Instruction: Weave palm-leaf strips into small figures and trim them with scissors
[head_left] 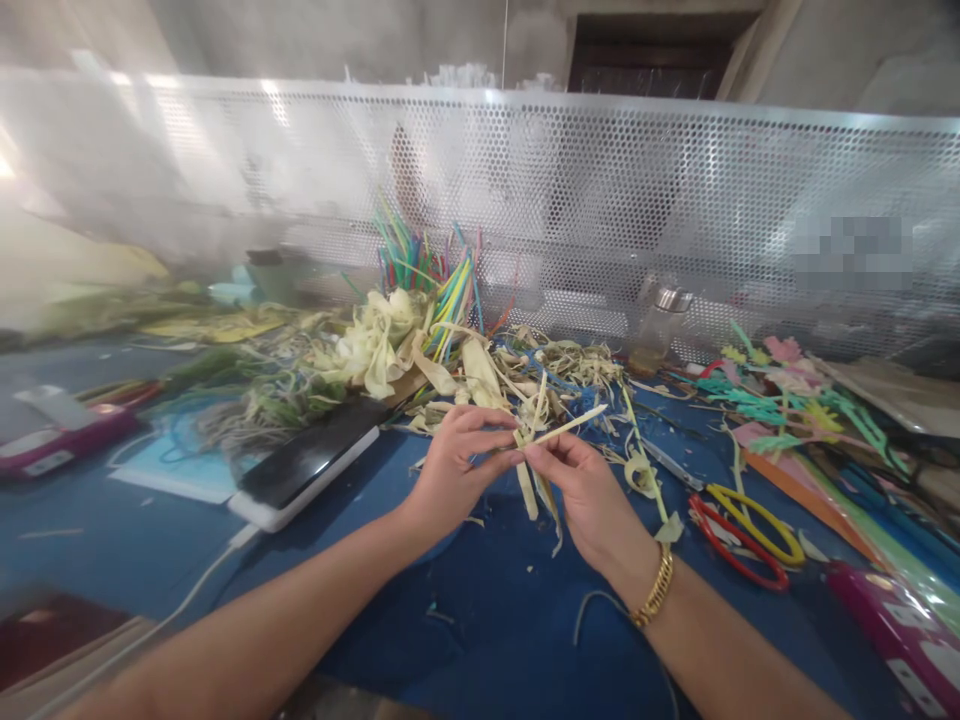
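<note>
Several pale strips of dried husk cross one another between my two hands, over the middle of the blue table. My left hand pinches them from the left with thumb and fingertips. From the right, my right hand grips the same strips, its thumb close to the left fingertips. One strip points up, one slants out to the upper right, and others hang below. Just behind lies a heap of dry husk pieces. To the right of my right hand is a thin green stem with a curled strip on it.
Scissors with red and yellow handles lie at right. A phone rests on a white power bank at left. Purple power strips, colourful stems, plastic flowers and a glass bottle stand before a perforated metal panel.
</note>
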